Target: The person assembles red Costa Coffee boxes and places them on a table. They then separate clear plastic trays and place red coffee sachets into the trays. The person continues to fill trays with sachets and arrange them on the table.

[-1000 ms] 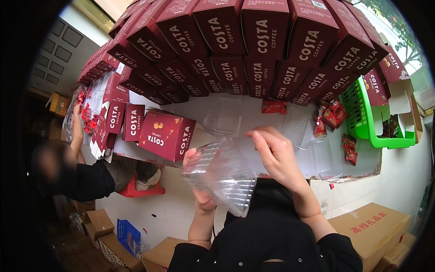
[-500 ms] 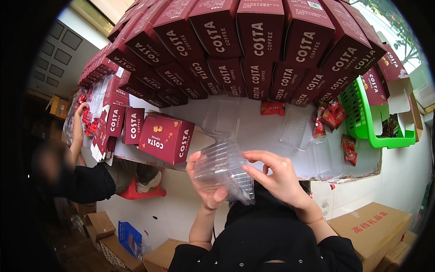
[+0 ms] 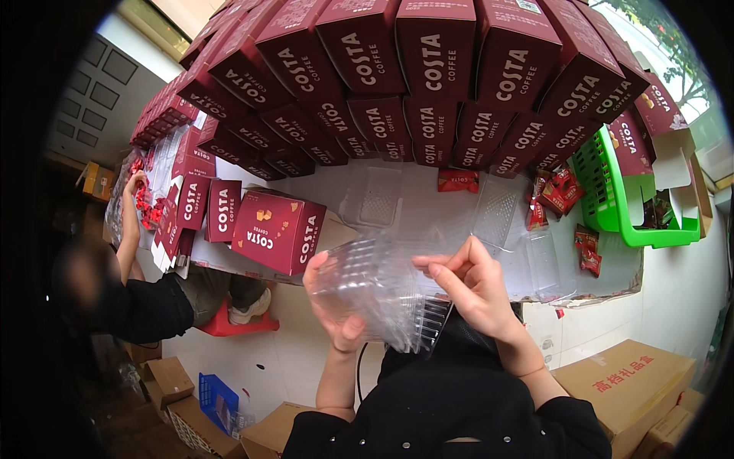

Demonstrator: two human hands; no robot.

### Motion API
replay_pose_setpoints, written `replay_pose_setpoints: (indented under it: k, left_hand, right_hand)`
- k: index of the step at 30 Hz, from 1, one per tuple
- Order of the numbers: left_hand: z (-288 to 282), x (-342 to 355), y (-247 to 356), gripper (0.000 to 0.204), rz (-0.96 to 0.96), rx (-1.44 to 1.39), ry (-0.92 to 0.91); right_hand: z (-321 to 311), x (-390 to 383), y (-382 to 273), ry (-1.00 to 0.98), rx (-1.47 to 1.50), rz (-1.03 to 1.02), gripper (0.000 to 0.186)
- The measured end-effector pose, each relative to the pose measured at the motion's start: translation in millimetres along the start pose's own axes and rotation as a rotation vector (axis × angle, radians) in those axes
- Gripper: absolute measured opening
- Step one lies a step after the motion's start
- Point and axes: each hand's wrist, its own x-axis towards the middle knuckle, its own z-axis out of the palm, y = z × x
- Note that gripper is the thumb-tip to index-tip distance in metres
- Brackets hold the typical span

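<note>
I'm looking down from the head camera, and the left hand [image 3: 334,325] is gripping clear plastic trays [image 3: 367,287] by their left side, fingers and thumb spread around the walls. The trays are tilting in the air, over the near edge of the white table [image 3: 447,216], just in front of the body. They're looking nested to me, though blur is hiding how many. Over on the right, the right hand [image 3: 482,298] is bringing thumb and forefinger close together beside the upper rim; whether they're pinching plastic, I cannot tell.

I'm reading this as fine rim work, so I'm favouring a firm but light left grip: squeezing harder would probably be buckling those thin walls and jamming the layers. For the right, I'm wanting fingertips only, finding one single rim, easing it evenly along its length rather than yanking a corner. The maroon box [image 3: 267,228] is sitting nearby, so I'm minding elbow room.
</note>
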Motion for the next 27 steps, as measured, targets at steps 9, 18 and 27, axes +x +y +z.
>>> replay_pose_setpoints:
  k: [9,18,27]
  left_hand:
    - [-8.6,-6.7,2.2,0.095,-0.083,-0.22,0.148]
    - [-11.8,-7.4,-2.0,0.094,-0.047,-0.159,0.158]
    - [-6.4,-9.4,3.2,0.098,-0.108,-0.223,0.137]
  right_hand:
    - [2.2,13.8,-0.7,0.388,-0.626,-0.112,0.04]
    - [2.8,28.0,18.9,0.379,-0.928,-0.178,0.056]
    - [18.2,23.7,6.8,0.468,-1.067,-0.231,0.033]
